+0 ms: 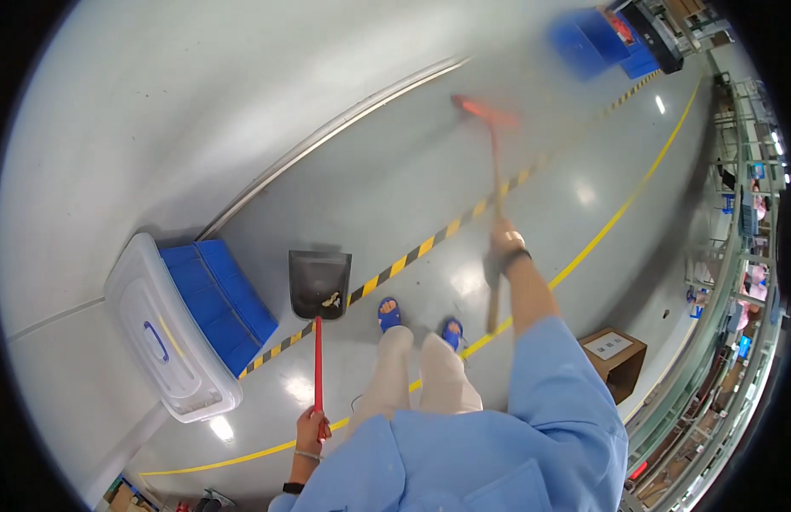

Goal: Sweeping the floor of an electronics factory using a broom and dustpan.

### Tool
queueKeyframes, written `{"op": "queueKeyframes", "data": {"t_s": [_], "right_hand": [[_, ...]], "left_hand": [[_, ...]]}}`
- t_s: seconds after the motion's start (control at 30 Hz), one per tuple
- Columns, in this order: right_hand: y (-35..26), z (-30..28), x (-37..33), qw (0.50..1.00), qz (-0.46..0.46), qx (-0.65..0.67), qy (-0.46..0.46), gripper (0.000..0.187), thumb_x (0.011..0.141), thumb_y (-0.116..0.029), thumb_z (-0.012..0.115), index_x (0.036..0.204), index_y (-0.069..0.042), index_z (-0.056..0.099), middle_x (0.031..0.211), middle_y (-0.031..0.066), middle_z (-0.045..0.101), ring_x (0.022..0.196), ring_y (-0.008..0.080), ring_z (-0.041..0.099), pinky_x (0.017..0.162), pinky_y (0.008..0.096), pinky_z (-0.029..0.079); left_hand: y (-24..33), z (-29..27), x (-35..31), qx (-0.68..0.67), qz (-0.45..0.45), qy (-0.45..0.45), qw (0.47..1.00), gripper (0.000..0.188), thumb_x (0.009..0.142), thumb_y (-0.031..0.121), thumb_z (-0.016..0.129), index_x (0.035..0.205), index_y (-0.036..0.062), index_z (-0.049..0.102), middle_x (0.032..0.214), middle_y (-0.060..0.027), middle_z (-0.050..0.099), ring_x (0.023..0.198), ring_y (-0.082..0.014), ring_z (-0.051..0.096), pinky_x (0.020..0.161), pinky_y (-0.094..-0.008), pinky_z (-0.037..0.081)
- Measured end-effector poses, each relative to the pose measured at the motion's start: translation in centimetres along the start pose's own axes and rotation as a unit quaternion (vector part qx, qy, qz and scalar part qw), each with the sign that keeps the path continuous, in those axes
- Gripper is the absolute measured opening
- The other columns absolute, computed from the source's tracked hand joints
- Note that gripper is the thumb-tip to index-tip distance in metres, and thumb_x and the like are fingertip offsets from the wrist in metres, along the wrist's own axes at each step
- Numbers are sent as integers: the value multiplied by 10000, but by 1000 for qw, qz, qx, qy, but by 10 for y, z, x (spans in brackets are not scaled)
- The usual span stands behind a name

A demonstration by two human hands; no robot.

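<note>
My left hand (311,429) is closed around the red handle of a long-handled dustpan (303,282). Its black pan rests on the grey floor, with some pale scraps of debris (330,299) lying inside near the handle. With my right arm stretched forward, my right hand (504,241) grips the stick of a broom (495,162). The broom's red head is out ahead on the floor, near the wall side, and is smeared by motion. The lower end of the stick reaches back below my right hand.
At left, a blue bin with a whitish lid (169,333) stands by the wall (156,111). Black-and-yellow tape (429,245) crosses the floor. An open cardboard box (615,358) sits at right beside long shelving (711,341). Blue containers (587,43) are at the far right.
</note>
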State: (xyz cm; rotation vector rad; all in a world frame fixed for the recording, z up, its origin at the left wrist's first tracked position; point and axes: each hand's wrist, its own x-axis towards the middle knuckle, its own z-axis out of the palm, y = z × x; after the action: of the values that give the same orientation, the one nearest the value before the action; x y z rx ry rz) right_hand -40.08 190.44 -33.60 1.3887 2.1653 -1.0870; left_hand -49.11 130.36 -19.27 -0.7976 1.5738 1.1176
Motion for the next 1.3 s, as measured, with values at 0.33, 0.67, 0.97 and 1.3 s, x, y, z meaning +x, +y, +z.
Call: {"op": "queueKeyframes", "data": {"t_s": [0.33, 0.67, 0.97, 1.3], "right_hand": [[-115, 149, 21, 783, -196, -590, -27, 294, 762, -323, 555, 937, -103, 639, 883, 69, 628, 882, 223, 586, 744, 382, 405], [12, 186, -22, 988, 57, -144, -14, 458, 861, -216, 398, 1273, -40, 300, 1004, 195, 582, 991, 325, 546, 822, 494, 410], [53, 46, -206, 986, 83, -118, -79, 306, 878, -253, 304, 1034, -19, 424, 969, 250, 550, 926, 397, 520, 799, 468, 409], [89, 51, -247, 986, -114, -97, -76, 305, 882, -280, 370, 1066, -37, 375, 886, 263, 545, 804, 453, 509, 647, 524, 422]], "left_hand": [[-13, -19, 14, -30, -50, 35, 998, 127, 801, 91, 466, 900, 13, 477, 583, -72, 483, 356, -136, 431, 314, -251, 350], [6, -6, 22, -1, -48, -19, 999, 125, 802, 111, 475, 889, 22, 477, 607, -66, 487, 390, -126, 438, 335, -244, 347], [-39, -27, -10, -59, -7, 4, 998, 151, 803, 116, 480, 918, 18, 480, 611, -65, 492, 391, -122, 443, 324, -230, 339], [-114, -48, -39, -86, 6, 23, 996, 139, 805, 107, 466, 906, 13, 485, 612, -66, 493, 381, -119, 435, 326, -238, 346]]}}
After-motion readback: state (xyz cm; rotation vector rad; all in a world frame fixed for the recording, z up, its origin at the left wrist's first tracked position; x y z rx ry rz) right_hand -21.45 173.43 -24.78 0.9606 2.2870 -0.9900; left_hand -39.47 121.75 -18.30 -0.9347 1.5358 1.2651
